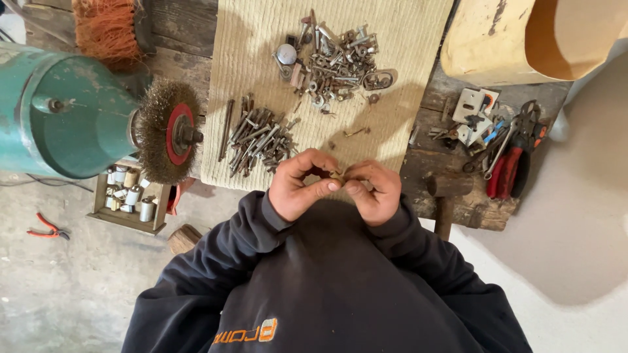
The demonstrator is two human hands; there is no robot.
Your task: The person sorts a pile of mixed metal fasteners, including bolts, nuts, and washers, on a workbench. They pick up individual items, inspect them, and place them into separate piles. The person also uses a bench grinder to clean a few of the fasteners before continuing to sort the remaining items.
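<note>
Fingers of both hands pinch together on a small brass-coloured fitting (337,178), left hand (297,186) and right hand (373,191) meeting just off the worktop's (183,29) near edge, above the dark sweatshirt. Straight ahead lies a ribbed beige mat (261,39) with a heap of rusty bolts (258,138) at its near left and a pile of mixed nuts and hardware (337,62) farther back. Left, a wire wheel (163,131) on a green grinder (62,111). Right, red-handled pliers (507,167) near the edge.
</note>
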